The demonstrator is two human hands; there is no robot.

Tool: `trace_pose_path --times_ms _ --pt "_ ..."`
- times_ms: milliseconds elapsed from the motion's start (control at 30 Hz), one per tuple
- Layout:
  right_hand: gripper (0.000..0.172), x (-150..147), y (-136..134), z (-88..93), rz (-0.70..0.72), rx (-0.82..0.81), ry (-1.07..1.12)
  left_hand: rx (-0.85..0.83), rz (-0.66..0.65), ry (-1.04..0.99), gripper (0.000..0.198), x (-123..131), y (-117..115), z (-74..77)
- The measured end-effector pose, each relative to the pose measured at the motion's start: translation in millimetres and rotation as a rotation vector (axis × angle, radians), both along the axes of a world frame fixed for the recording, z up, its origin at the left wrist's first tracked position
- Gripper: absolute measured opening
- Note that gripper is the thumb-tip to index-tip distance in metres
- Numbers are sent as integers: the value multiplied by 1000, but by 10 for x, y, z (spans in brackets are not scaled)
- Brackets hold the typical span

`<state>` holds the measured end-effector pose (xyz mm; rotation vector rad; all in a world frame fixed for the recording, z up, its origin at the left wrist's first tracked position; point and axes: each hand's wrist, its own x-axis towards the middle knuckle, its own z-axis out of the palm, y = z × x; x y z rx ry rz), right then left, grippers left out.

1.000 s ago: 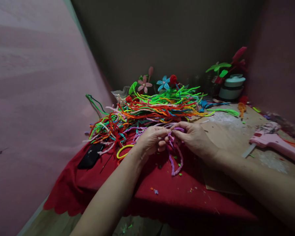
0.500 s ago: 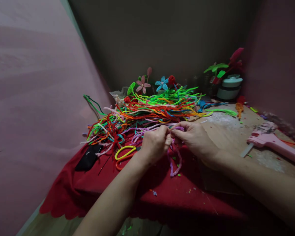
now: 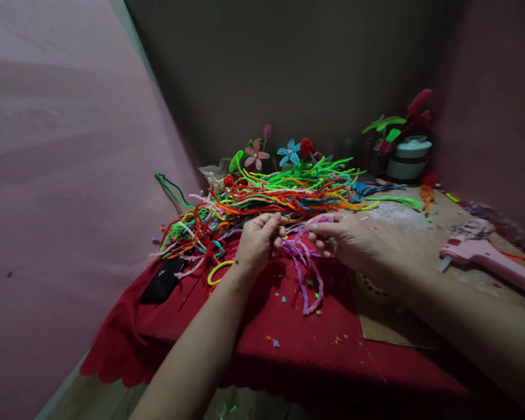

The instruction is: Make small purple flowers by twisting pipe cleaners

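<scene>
My right hand [image 3: 343, 236] is closed in a pinch on a purple pipe cleaner [image 3: 305, 280], whose fuzzy loops hang down over the red cloth. To its left, with a small gap between, my left hand [image 3: 258, 242] has thumb and fingers pressed together beside the purple strands. What lies in that pinch, if anything, is too small to make out. Behind both hands spreads a large heap of coloured pipe cleaners [image 3: 280, 198]. Scissors with a yellow handle [image 3: 219, 263] lie partly hidden behind my left forearm.
A black phone [image 3: 161, 282] lies at the left on the red tablecloth [image 3: 262, 326]. On the board [image 3: 398, 326] at the right lies a pink glue gun [image 3: 485, 251]. Pipe-cleaner flowers [image 3: 256, 154] and a pale lidded jar [image 3: 409, 157] stand at the back.
My hands were together at the purple pipe cleaner and have moved apart, the left one going left and up. More of the purple loops shows between them. The view has shifted slightly.
</scene>
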<state>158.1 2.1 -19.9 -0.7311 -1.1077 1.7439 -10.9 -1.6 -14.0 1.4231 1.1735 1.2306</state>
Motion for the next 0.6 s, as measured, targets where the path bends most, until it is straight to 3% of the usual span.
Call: trace_pose_path --times_ms 100,167,233,367,467,600 --pt "18 -9 -24 -11 9 132 -74 -311 -309 -143 46 -10 -30 37" --pt "19 -16 -33 -21 -4 210 -111 -405 -456 -130 50 -9 -70 51" --pt "18 -20 -37 -29 -48 267 -172 -420 -514 -84 46 1 -110 63" --pt "16 -20 -40 -32 -148 333 -312 -218 -361 173 30 52 -156 83" --pt "14 -19 -40 -31 -167 348 -327 -9 -260 423 31 91 -158 63" --pt "14 -24 -23 -49 -129 272 -235 457 -97 819 29 90 -158 -20"
